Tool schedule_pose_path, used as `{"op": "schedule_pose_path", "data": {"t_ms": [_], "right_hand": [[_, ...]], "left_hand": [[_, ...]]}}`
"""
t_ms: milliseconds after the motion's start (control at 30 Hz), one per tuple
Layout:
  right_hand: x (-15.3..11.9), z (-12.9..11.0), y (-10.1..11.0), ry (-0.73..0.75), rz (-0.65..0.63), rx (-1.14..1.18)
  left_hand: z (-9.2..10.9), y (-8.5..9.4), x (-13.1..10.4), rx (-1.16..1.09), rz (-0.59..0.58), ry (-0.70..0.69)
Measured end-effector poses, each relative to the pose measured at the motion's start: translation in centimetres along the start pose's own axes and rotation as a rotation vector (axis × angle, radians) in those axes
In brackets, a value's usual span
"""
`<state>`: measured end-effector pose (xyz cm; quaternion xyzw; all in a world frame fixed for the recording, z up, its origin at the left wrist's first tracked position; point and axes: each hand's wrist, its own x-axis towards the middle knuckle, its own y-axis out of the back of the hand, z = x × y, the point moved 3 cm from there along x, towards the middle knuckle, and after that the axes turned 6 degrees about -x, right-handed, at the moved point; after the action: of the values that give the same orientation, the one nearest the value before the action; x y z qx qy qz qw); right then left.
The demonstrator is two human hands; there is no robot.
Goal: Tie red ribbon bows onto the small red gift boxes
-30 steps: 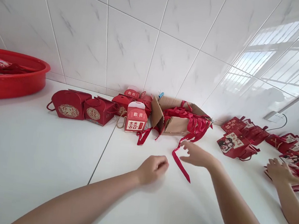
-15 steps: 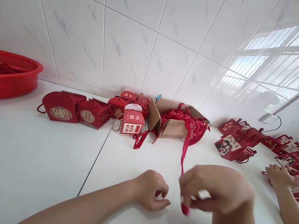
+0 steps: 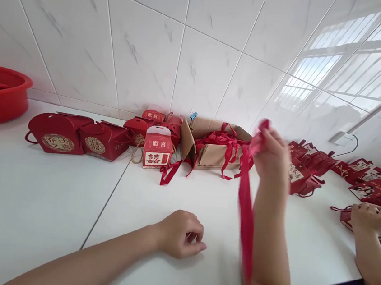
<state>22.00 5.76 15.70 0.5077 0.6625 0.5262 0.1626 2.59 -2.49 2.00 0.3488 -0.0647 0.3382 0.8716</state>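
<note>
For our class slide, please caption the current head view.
Right hand holding up a red ribbon near an open cardboard box, left hand loosely curled at the white table.

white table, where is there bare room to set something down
The widest bare patch of the white table lies between the two dark-red boxes and the left forearm. Another lies between the cardboard box and left hand, bordered right by the hanging ribbon. Red packages crowd the far right, by the co-worker's hand.
</note>
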Motion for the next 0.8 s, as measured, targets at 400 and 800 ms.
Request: {"op": "schedule_pose_path", "data": {"t_ms": [400, 800], "right_hand": [[2.7, 5.3, -0.3, -0.617, 0.54, 0.219], [3.2, 6.5, 0.3, -0.431, 0.611, -0.064]], "left_hand": [[0.1, 0.1, -0.1, -0.002, 0.005, 0.016], [0.2, 0.1, -0.1, 0.003, -0.018, 0.016]]}}
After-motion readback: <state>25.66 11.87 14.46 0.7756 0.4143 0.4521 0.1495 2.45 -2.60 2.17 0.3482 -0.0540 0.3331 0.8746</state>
